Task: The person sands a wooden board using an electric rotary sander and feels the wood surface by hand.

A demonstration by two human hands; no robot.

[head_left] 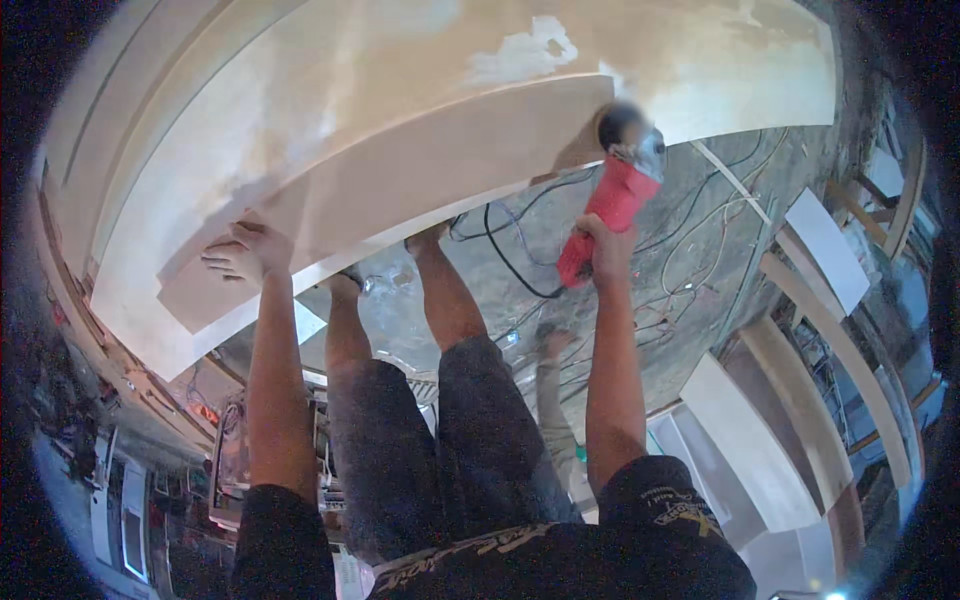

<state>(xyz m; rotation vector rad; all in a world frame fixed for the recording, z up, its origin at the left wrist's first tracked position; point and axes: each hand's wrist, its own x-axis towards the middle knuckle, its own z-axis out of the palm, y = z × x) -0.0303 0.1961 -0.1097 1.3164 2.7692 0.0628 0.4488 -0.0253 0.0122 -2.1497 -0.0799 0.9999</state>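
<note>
Cables [690, 270] across dusty floor [700, 330]

Under the left hand [245, 255] lies a pale strip of board [400, 190], matt and smooth, wood or fibreboard by the look of it. Beneath it the big panel [300, 100] shows a dull cream face with rough white filler patches [520, 50] beyond the hands. In the right hand [605, 245] is a grinder [612, 205] with a red plastic body, faintly glossy; its grey head [640, 150] looks like metal, though blur hides the detail. Below the right hand the floor [700, 260] is rough, dusty grey concrete, crossed by black and pale rubbery cables [505, 250]. Dark matt cloth shorts [440, 450] sit near the wrists.
</note>
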